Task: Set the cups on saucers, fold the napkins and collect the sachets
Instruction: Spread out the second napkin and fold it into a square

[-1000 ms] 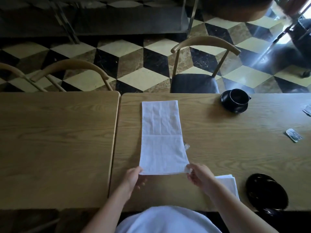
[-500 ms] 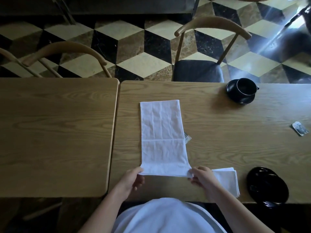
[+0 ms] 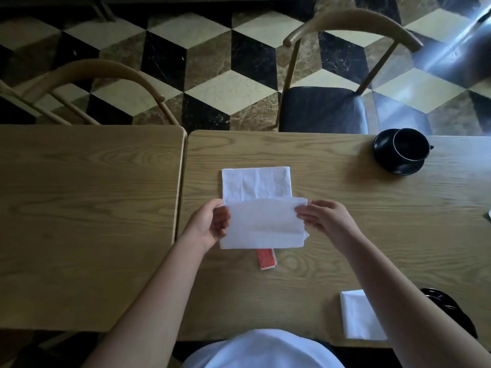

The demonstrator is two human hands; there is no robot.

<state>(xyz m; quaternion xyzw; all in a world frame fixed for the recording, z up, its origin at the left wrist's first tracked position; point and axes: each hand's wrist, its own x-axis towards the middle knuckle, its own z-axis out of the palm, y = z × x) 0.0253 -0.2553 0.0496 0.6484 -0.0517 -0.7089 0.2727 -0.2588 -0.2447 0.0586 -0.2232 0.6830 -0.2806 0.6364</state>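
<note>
A white napkin [image 3: 256,187] lies on the right-hand wooden table [image 3: 345,221], its near half lifted and folded over towards the far edge. My left hand [image 3: 210,224] pinches the raised flap's left corner and my right hand [image 3: 322,220] pinches its right corner. A red sachet [image 3: 266,258] lies on the table just below the lifted flap. A black cup [image 3: 410,146] stands on a black saucer [image 3: 385,160] at the far right. A folded white napkin [image 3: 357,314] lies near the front edge, partly under my right forearm.
A second wooden table [image 3: 87,221] adjoins on the left. Two wooden chairs [image 3: 345,65] stand beyond the far edge on the chequered floor. A black saucer [image 3: 449,306] peeks out behind my right arm at the front right. A sachet's edge [image 3: 489,215] shows at the right border.
Both hands have lifted the napkin's near edge and carried it away from me over the far half. A red sachet that lay beneath is now uncovered. The camera has tilted down.
</note>
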